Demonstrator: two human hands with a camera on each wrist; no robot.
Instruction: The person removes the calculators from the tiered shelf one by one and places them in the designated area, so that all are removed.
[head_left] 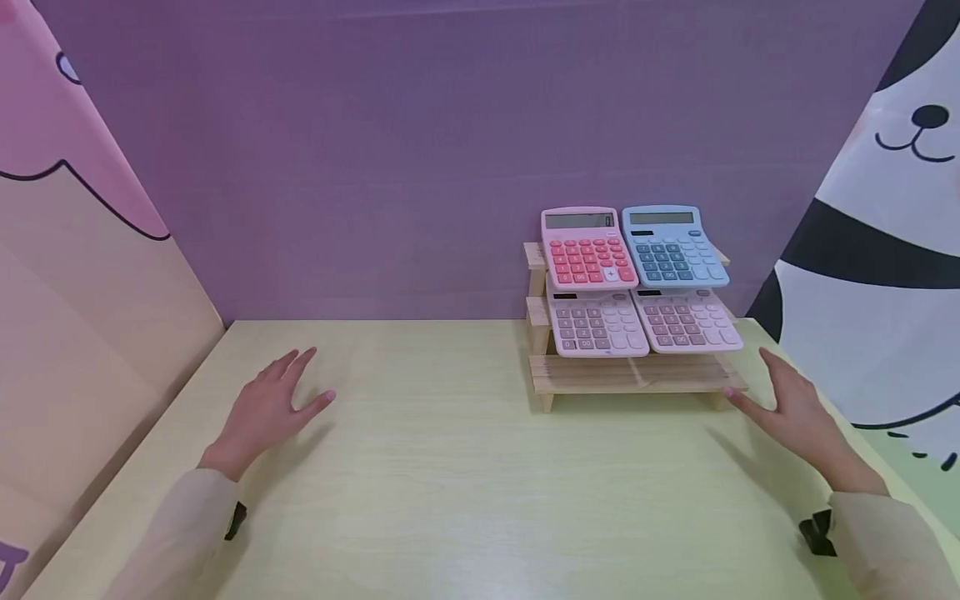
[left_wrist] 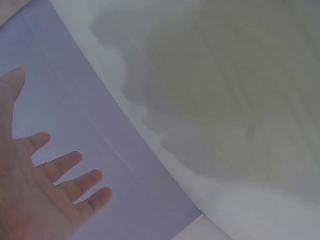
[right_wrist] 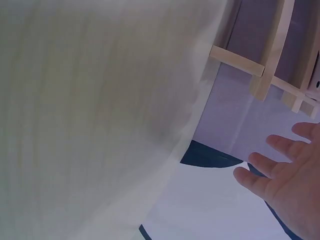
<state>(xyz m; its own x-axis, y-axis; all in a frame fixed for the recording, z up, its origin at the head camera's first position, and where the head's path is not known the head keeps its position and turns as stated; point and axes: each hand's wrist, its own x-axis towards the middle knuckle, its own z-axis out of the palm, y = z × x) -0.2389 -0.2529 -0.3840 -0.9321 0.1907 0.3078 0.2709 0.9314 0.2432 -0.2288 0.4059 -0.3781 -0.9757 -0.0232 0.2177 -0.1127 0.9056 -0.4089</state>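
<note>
My left hand [head_left: 264, 410] hovers above the left part of the table, fingers spread and holding nothing. In the left wrist view its palm and loosely extended fingers [left_wrist: 92, 202] show. My right hand [head_left: 804, 423] is at the right, beside the front right corner of a tiered wooden rack [head_left: 585, 375], thumb and fingers apart, with nothing held. On the rack's top tier lean a pink calculator [head_left: 588, 250] and a blue calculator [head_left: 672, 247]. Below them, on the middle tier, lean a pale pink calculator [head_left: 598, 325] and another pale pink calculator [head_left: 687, 322], their tops hidden behind the upper pair.
The light wooden table [head_left: 450, 483] reaches back to a purple backdrop [head_left: 360, 167]. A printed panel [head_left: 75, 350] stands along the left side, and a black-and-white cartoon panel [head_left: 885, 333] along the right. The rack's lowest tier is a bare slatted shelf.
</note>
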